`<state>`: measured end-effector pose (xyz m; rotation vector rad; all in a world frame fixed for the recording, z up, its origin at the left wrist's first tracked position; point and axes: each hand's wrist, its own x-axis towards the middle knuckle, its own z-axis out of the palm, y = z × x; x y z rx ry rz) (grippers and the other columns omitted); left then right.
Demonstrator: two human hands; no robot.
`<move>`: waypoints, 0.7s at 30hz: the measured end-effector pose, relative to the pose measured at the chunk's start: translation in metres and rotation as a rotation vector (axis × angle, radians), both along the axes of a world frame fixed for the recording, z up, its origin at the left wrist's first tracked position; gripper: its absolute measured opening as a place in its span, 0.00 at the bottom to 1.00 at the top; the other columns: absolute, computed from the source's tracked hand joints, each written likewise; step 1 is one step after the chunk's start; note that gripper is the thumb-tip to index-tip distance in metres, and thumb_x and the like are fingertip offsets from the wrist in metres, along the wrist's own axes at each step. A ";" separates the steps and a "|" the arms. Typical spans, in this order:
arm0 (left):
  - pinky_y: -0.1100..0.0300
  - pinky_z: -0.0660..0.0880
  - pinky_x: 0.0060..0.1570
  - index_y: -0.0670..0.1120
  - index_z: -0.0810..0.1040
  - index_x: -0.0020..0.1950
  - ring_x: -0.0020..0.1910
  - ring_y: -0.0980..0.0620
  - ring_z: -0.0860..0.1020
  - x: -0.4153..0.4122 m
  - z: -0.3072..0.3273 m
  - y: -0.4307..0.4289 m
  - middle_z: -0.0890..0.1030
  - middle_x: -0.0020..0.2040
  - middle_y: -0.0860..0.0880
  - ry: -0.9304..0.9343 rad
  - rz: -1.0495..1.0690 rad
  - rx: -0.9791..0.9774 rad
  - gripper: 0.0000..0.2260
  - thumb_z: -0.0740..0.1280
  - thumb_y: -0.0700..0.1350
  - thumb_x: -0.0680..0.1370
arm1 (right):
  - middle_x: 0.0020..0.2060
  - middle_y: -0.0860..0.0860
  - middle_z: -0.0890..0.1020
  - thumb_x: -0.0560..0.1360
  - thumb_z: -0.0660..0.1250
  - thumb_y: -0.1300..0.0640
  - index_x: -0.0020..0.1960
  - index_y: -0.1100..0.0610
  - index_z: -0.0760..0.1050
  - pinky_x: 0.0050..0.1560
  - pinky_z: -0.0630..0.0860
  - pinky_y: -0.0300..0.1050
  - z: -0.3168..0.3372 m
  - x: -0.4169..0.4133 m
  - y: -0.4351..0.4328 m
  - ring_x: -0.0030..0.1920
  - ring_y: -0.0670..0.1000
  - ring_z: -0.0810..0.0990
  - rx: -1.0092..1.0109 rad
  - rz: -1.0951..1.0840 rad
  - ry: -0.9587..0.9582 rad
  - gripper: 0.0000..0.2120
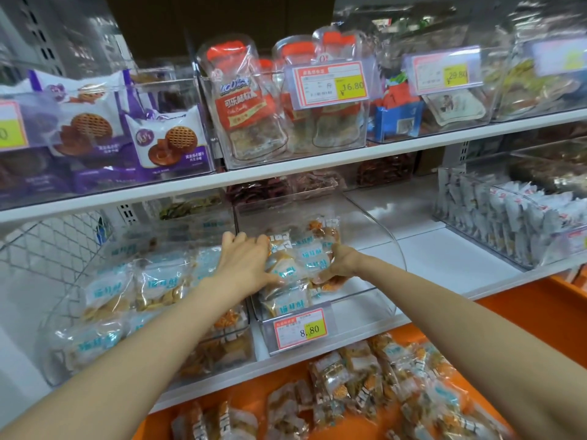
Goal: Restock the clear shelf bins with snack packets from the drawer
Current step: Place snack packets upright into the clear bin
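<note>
We see an orange drawer point(524, 312) scattered with snack packets point(349, 373), clear wrap, blue-lettered white labels, orange-brown pieces, above it a clear shelf bin point(362, 300) holding more, one bundle there clasped by curled left hand point(246, 265) and right hand point(341, 262)

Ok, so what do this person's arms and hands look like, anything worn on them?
Both arms are bare right to the frame's edge, and no sleeves show. The left hand and the right hand wear no gloves. No watch, bracelet or ring is visible on either.
</note>
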<state>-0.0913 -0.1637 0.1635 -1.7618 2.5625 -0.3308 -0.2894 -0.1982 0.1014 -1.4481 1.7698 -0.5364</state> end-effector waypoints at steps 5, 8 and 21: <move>0.53 0.58 0.59 0.49 0.70 0.64 0.62 0.47 0.65 -0.004 -0.001 -0.006 0.70 0.61 0.48 -0.012 0.025 0.011 0.31 0.69 0.65 0.68 | 0.51 0.55 0.80 0.65 0.76 0.68 0.64 0.63 0.68 0.61 0.75 0.51 0.006 -0.008 0.006 0.57 0.57 0.79 0.031 0.068 0.031 0.31; 0.53 0.58 0.60 0.49 0.68 0.65 0.63 0.47 0.64 -0.005 -0.003 -0.005 0.68 0.62 0.47 0.021 0.029 0.038 0.33 0.71 0.64 0.66 | 0.56 0.61 0.78 0.69 0.73 0.69 0.64 0.66 0.68 0.47 0.81 0.46 0.020 -0.010 0.013 0.46 0.57 0.82 -0.053 0.050 0.188 0.25; 0.53 0.72 0.49 0.44 0.74 0.51 0.49 0.46 0.77 -0.017 0.014 0.005 0.77 0.50 0.47 0.918 0.003 0.155 0.20 0.76 0.51 0.67 | 0.52 0.56 0.81 0.72 0.71 0.58 0.61 0.58 0.74 0.54 0.79 0.49 0.062 -0.006 0.048 0.52 0.54 0.82 -0.157 0.300 -0.466 0.18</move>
